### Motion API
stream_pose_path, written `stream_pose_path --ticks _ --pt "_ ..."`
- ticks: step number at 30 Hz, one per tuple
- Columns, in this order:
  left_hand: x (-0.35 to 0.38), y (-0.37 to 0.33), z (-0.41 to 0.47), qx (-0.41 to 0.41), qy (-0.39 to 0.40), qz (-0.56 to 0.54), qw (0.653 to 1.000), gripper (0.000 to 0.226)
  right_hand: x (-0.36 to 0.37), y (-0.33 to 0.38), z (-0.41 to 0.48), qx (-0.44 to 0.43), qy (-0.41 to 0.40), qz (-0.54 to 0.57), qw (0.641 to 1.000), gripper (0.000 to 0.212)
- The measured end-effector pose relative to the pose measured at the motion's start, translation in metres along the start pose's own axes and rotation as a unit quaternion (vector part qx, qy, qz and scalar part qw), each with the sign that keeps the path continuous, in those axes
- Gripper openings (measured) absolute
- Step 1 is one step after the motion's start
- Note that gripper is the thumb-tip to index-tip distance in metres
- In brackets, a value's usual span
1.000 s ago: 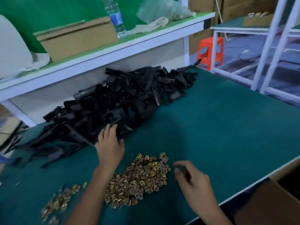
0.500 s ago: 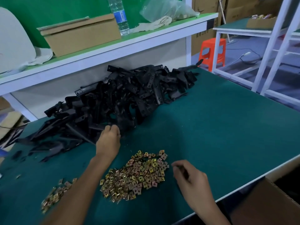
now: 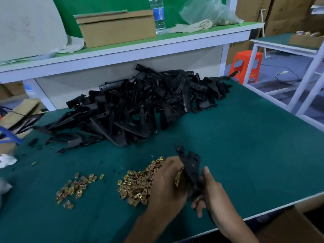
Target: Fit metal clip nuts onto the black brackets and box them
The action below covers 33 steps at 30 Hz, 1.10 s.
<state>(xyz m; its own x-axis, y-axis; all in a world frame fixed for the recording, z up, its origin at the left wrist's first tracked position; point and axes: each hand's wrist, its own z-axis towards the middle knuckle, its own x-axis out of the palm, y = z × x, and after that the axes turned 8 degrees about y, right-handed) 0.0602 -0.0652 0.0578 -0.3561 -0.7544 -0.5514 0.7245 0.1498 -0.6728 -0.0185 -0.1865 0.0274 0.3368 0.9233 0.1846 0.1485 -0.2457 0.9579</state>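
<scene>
The left grip (image 3: 167, 185) and right grip (image 3: 213, 192) hold one black bracket (image 3: 191, 165) between them above the green surface (image 3: 245, 146). A heap of clip nuts (image 3: 136, 185) lies beside the left grip, with the bracket pile (image 3: 140, 106) behind.

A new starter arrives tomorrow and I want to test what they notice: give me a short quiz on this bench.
1. True or false: the left hand and right hand both hold one bracket.
2. How many heaps of clip nuts lie on the table? A one, B two, C four.
3. Fill in: the bottle stands on the ___.

Key: 1 true; 2 B; 3 shelf.
</scene>
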Motion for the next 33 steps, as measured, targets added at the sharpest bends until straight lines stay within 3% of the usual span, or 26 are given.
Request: stream_pose_path --ticks 2,4,6,8,10,11,13,15,20,25,31,33 --pt "0.012 0.002 -0.006 0.01 0.019 -0.022 1.0 0.029 0.003 0.003 -0.001 -0.002 0.041 0.095 0.995 0.061" --pt "0.013 0.004 -0.008 -0.057 0.053 -0.127 0.989 0.036 0.001 0.002 0.002 -0.015 0.054 0.151 0.987 0.047" --pt "0.011 0.014 -0.012 -0.129 0.094 -0.141 0.977 0.046 -0.001 0.001 0.006 -0.019 0.05 0.143 0.988 0.053" --pt "0.009 0.028 -0.018 -0.161 0.117 -0.047 0.979 0.042 0.002 0.003 0.012 -0.031 0.03 0.104 0.994 0.043" --pt "0.008 0.039 -0.023 -0.14 0.109 0.083 0.981 0.028 0.002 0.003 0.018 -0.05 -0.005 0.083 0.995 0.034" --pt "0.007 0.042 -0.025 -0.138 0.112 0.145 0.973 0.031 0.001 0.002 0.02 -0.06 -0.025 0.089 0.994 0.035" --pt "0.005 0.045 -0.028 -0.159 0.162 0.252 0.941 0.06 -0.006 0.001 0.026 -0.071 -0.059 0.122 0.988 0.036" --pt "0.004 0.048 -0.03 -0.179 0.192 0.296 0.919 0.07 -0.013 0.003 0.031 -0.082 -0.075 0.135 0.985 0.032" --pt "0.009 0.043 -0.029 -0.148 0.112 0.316 0.93 0.024 -0.02 0.008 0.042 -0.103 -0.098 0.115 0.983 0.029" --pt "0.012 0.046 -0.02 -0.18 0.113 0.279 0.936 0.033 -0.017 0.003 0.043 -0.103 -0.122 0.077 0.984 0.017" --pt "0.002 0.044 -0.023 -0.186 0.01 0.182 0.966 0.026 -0.014 0.003 0.045 -0.1 -0.126 0.06 0.985 0.02" --pt "-0.004 0.038 -0.025 -0.206 -0.019 0.09 0.974 0.02 -0.012 0.001 0.044 -0.085 -0.112 0.075 0.987 0.022"
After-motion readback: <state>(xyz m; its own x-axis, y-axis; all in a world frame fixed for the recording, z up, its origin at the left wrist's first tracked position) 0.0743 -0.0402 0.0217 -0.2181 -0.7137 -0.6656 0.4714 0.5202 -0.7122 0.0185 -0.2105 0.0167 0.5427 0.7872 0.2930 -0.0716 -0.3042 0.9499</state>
